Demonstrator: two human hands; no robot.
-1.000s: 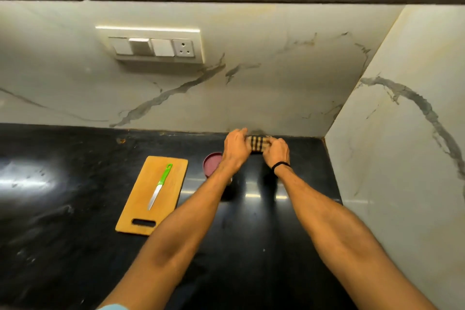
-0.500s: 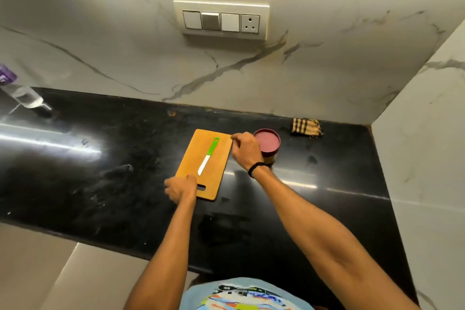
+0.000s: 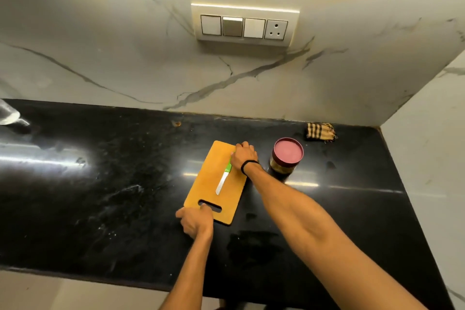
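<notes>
Board (image 3: pixel 214 178), knife (image 3: pixel 222 184) atop: seemingly being taken up. Slot end gripped by left hand (image 3: pixel 195 220); far edge clasped by right hand (image 3: pixel 244 156). Level lift likely needed.

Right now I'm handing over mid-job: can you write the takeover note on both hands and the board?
Left hand grips the near end of the cutting board, thumb at the handle slot.
Right hand covers the green handle of the knife; grip unclear.
Knife lies on the board, on the black counter. The lidded jar stands to its right, with the checked cloth in the back corner.
Done: board and knife laid out.
Left: probably settling the board; no food on it yet.
</notes>
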